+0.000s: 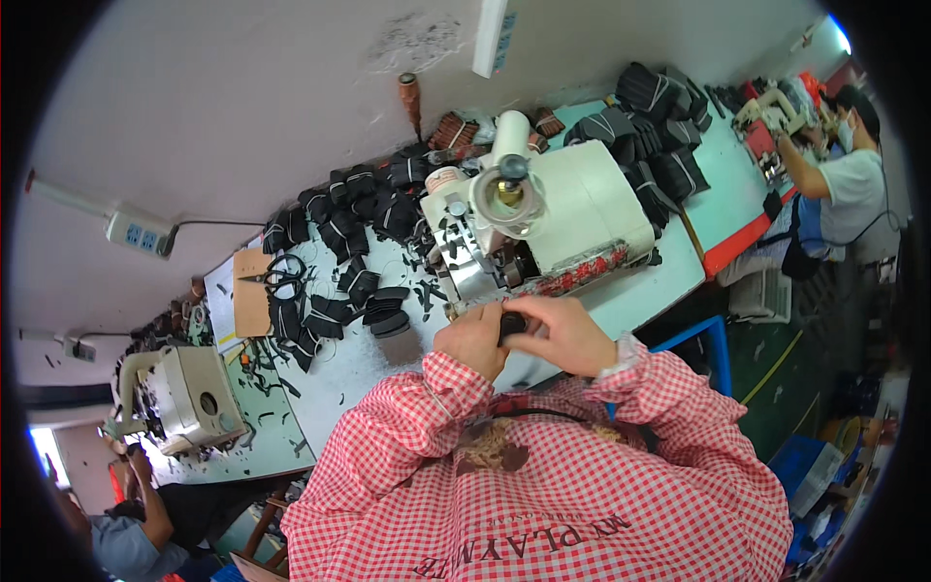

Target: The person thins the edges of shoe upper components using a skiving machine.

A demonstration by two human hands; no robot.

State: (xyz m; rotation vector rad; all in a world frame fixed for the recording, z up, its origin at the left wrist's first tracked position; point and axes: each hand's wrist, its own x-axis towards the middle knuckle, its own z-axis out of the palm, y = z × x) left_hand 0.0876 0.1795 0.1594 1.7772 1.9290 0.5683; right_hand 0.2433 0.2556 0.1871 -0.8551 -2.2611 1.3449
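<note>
Left hand (471,339) and right hand (568,336), two in all, brought together at the near side of a white sewing machine (593,199). Between the two, one black piece (511,328), with right thumb and fingers clamped on it; left fingers curled against its left side, their actual grip hidden and impossible to tell. Visible part of the piece slightly longer than wide, with long axis running roughly from the wearer's body toward the machine; ends covered by fingers, hence direction of the tip not discernible. Position just beside the machine's near edge, over the front of a pale worktop (315,403); contact with either not determinable.

On the worktop, left of the machine: one pair of black-handled scissors (269,279), blades leftward, lying across one tan card (254,315); one stack of curved black pieces (390,316); more than half a dozen tied black bundles (347,235), overlapping and thus not exactly countable. Right of and behind the machine: several further grey-black bundles (669,131). Against the wall: one wooden-handled tool (409,95), shaft downward. Farther off: two co-workers, one at right (851,189), one at lower left (136,545).
</note>
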